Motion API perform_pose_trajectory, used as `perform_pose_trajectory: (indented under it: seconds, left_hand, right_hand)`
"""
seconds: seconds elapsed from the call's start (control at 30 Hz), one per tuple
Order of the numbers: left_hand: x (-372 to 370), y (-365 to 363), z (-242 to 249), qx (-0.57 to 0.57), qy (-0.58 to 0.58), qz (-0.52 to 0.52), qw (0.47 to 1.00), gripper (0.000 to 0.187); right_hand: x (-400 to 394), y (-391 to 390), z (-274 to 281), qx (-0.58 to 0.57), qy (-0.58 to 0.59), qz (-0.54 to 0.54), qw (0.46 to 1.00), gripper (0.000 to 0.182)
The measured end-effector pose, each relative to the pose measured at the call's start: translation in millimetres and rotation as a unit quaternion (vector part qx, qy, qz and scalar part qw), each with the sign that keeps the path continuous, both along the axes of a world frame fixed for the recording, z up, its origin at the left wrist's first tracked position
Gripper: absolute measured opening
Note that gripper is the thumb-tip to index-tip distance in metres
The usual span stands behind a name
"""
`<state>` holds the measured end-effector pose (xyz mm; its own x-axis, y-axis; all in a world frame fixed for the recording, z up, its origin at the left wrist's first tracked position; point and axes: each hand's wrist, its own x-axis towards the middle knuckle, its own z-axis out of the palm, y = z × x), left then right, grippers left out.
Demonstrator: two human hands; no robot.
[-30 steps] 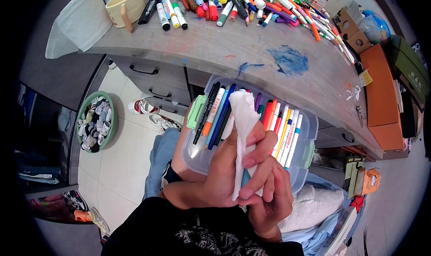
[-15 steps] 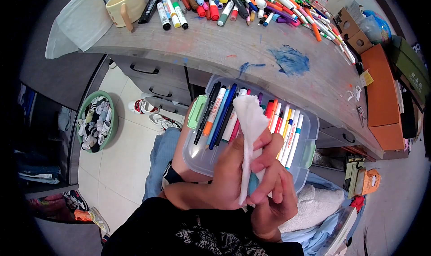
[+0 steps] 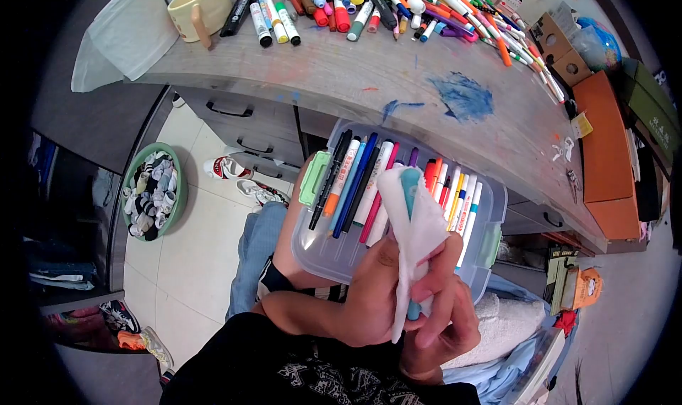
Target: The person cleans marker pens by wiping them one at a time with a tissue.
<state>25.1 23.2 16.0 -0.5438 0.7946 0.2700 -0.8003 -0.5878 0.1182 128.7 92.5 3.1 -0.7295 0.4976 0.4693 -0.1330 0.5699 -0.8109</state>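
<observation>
A teal marker (image 3: 410, 186) stands nearly upright, partly wrapped in a white tissue (image 3: 415, 238). Its upper end shows above the tissue and a short piece shows below; the middle is covered. My left hand (image 3: 371, 288) is closed on the tissue and marker from the left. From the right, my right hand (image 3: 446, 313) pinches the tissue around the marker with bent fingers. Behind my hands, a clear plastic box (image 3: 316, 252) with green clips rests on my lap. Several pens and markers (image 3: 366, 181) lie side by side on it, some hidden by my hands.
The grey desk (image 3: 320, 75) holds a pile of markers (image 3: 426, 11), a cream mug (image 3: 199, 11) and an orange box (image 3: 604, 149). Blue smears (image 3: 462, 96) mark its top. A green basin (image 3: 177, 199) of socks stands on the floor at left, near shoes (image 3: 227, 168).
The tissue has shifted and opened at the top, so the marker's teal upper end now shows. My hands have moved slightly down and right, still holding both.
</observation>
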Motion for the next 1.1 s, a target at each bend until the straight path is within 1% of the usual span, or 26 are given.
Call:
perform_pose_trajectory:
  seconds: [0.03, 0.07, 0.1, 0.17, 0.2, 0.27, 0.37, 0.4, 0.47, 0.5, 0.57, 0.6, 0.67, 0.7, 0.77, 0.8, 0.83, 0.9, 0.97, 1.07, 1.1]
  left_hand:
    - [2.3, 1.3, -1.6, 0.001, 0.000, 0.009, 1.000, 0.040]
    - [3.0, 1.6, -1.2, 0.001, 0.000, 0.014, 1.000, 0.046]
    - [3.6, 1.8, -0.8, 0.002, 0.000, 0.018, 1.000, 0.051]
    - [3.7, 0.3, 3.1, -0.032, 0.016, 0.010, 0.999, 0.053]
    - [3.9, 0.5, 2.3, -0.032, 0.016, 0.010, 0.999, 0.053]
    - [5.0, 2.0, -0.8, -0.015, 0.026, 0.014, 0.999, 0.031]
    - [8.6, 4.2, -4.2, -0.008, 0.030, 0.027, 0.999, 0.031]
    - [11.8, 5.7, -3.5, -0.008, 0.031, 0.027, 0.999, 0.031]
    - [17.8, 8.2, -1.6, -0.029, 0.003, 0.059, 0.998, 0.030]
    - [17.7, 8.1, -1.7, -0.029, 0.004, 0.059, 0.998, 0.030]
    - [17.8, 7.8, -2.2, -0.030, 0.008, 0.034, 0.999, 0.031]
    - [18.0, 8.1, -1.1, -0.030, 0.008, 0.033, 0.999, 0.031]
    - [18.2, 9.2, 2.7, -0.097, 0.039, 0.041, 0.994, 0.029]
    - [18.9, 11.1, 3.5, -0.097, 0.040, 0.040, 0.994, 0.029]
    - [21.0, 15.2, 4.6, -0.069, 0.052, 0.065, 0.994, 0.030]
    - [20.5, 13.5, 2.1, -0.068, 0.054, 0.064, 0.994, 0.030]
    - [19.1, 10.3, -2.2, -0.060, 0.075, 0.039, 0.995, 0.037]
    - [21.4, 9.2, -3.3, -0.049, 0.101, 0.014, 0.994, 0.046]
    - [29.0, 10.8, -2.7, -0.055, 0.062, 0.039, 0.996, 0.045]
    - [22.7, 9.4, -29.5, -0.058, 0.069, 0.012, 0.996, 0.045]
    - [19.1, 9.8, -35.4, -0.058, 0.069, 0.005, 0.996, 0.045]
  right_hand:
    - [0.0, 0.5, 0.3, 0.009, -0.006, -0.005, 1.000, 0.041]
    - [0.0, 1.0, 0.5, 0.019, -0.011, -0.011, 1.000, 0.046]
    - [0.0, 1.1, -0.5, 0.020, -0.011, -0.011, 1.000, 0.046]
    - [0.4, 0.7, -3.6, 0.019, 0.028, -0.028, 0.999, 0.054]
    - [1.1, 0.6, -3.2, 0.019, 0.028, -0.028, 0.999, 0.054]
    - [2.4, 0.9, -1.8, 0.014, -0.001, -0.047, 0.999, 0.058]
    - [1.2, 2.5, -2.3, 0.016, 0.007, -0.048, 0.999, 0.059]
    - [1.9, 3.2, -3.3, 0.016, 0.007, -0.048, 0.999, 0.059]
    - [3.8, 3.9, -6.2, 0.001, 0.015, -0.063, 0.998, 0.057]
    - [3.7, 3.1, -7.2, 0.001, 0.016, -0.063, 0.998, 0.057]
    - [3.6, 0.6, -8.6, -0.051, 0.031, -0.093, 0.994, 0.054]
    - [4.5, 1.9, -8.1, -0.051, 0.031, -0.093, 0.994, 0.054]
    - [6.3, 5.3, -6.3, -0.027, -0.002, -0.094, 0.995, 0.049]
    - [5.7, 4.4, -8.6, -0.027, -0.001, -0.095, 0.995, 0.049]
    - [3.6, 2.1, -15.6, -0.070, 0.050, -0.133, 0.987, 0.044]
    - [3.8, 2.2, -16.1, -0.070, 0.052, -0.134, 0.987, 0.044]
    - [3.8, 2.2, -16.2, -0.056, 0.055, -0.129, 0.988, 0.042]
    - [2.1, 2.4, -15.3, -0.041, 0.064, -0.124, 0.989, 0.040]
    - [1.8, 1.1, -14.5, -0.032, 0.066, -0.135, 0.988, 0.040]
    - [4.1, 7.3, -13.0, -0.010, 0.049, -0.112, 0.992, 0.039]
    - [-2.5, 11.8, -6.3, -0.008, 0.005, -0.096, 0.995, 0.041]
